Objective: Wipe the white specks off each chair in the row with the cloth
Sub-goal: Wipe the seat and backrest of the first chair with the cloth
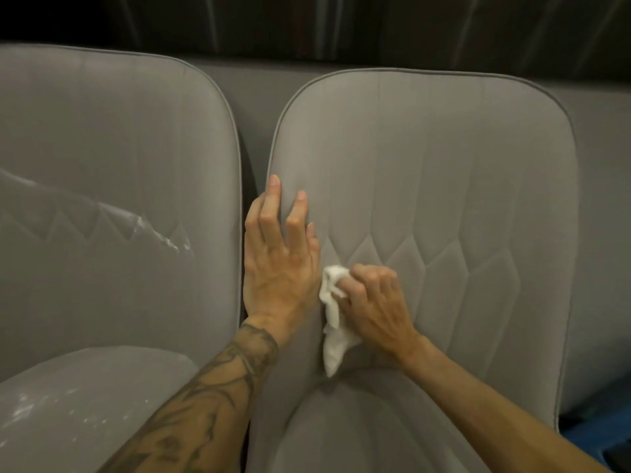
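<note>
- While rubbing low on the left side of the backrest of the right-hand grey upholstered chair (444, 182), hold the right hand (375, 302) clenched round the crumpled white cloth (333, 322), fingers (372, 273) curled over the bunched upper end, loose tail hanging toward the seat crease.
- Leave the left hand (280, 268) flat against the left edge of that backrest, fingers (273, 199) straight and released, grasping nothing, steadying the padding just beside the cloth.
- Press with the bunched part, not the hanging tail.
- Work in short strokes along the stitched diamond seams, then across, to lift anything lodged in the grooves.
- Refold to a fresh face once soiled, to avoid smearing residue back into the fabric.
- Judging from the visible backrest, little or no white left on this chair; check the near seat and the crease before moving on.
- Likely next: the left-hand grey upholstered chair (119, 148), with a long streak of white specks (160, 233) across the backrest quilting and scattered white flecks (30, 407) on the near seat.
- Apparently uncleaned, so the task probably well short of done.
- There, wipe away from the gap between the two chairs, to avoid flicking loosened specks onto the cleaner one.
- Gather the debris into the cloth rather than sweeping it down onto the seat.
</note>
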